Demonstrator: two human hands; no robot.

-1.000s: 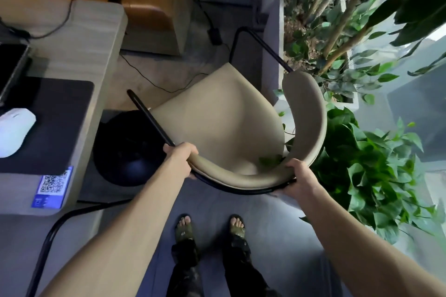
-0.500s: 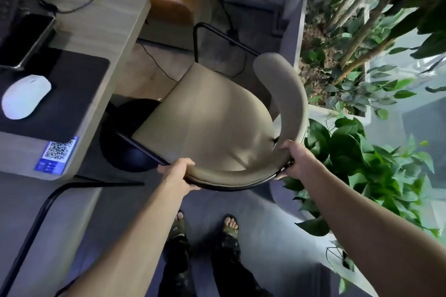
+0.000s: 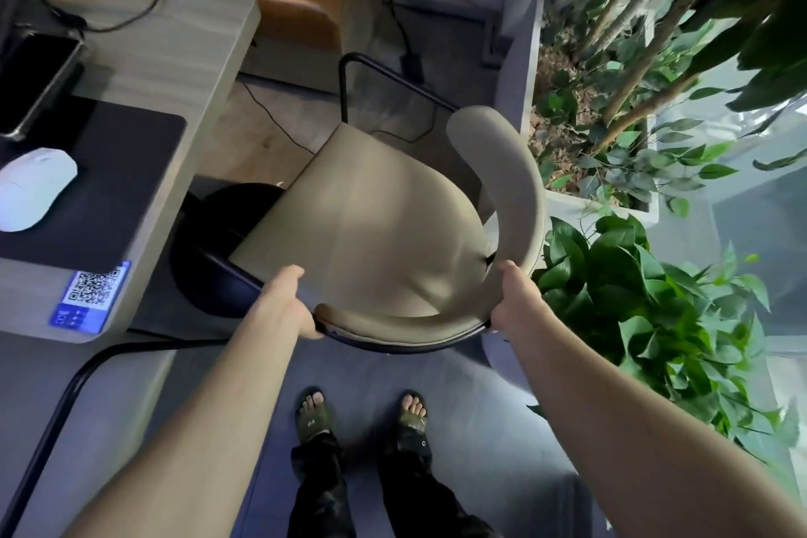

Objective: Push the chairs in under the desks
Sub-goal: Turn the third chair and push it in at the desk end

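chair: beige padded seat with a curved beige backrest on a thin black metal frame; turned at an angle, its front corner pointing toward the desk, seat still out in the open
desk: pale wood-grain top with rounded corner, at the left; its edge lies just beside the chair's front left corner

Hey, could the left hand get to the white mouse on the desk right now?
Probably yes: the mouse lies uncovered near the desk edge, but the left hand must first release the chair.
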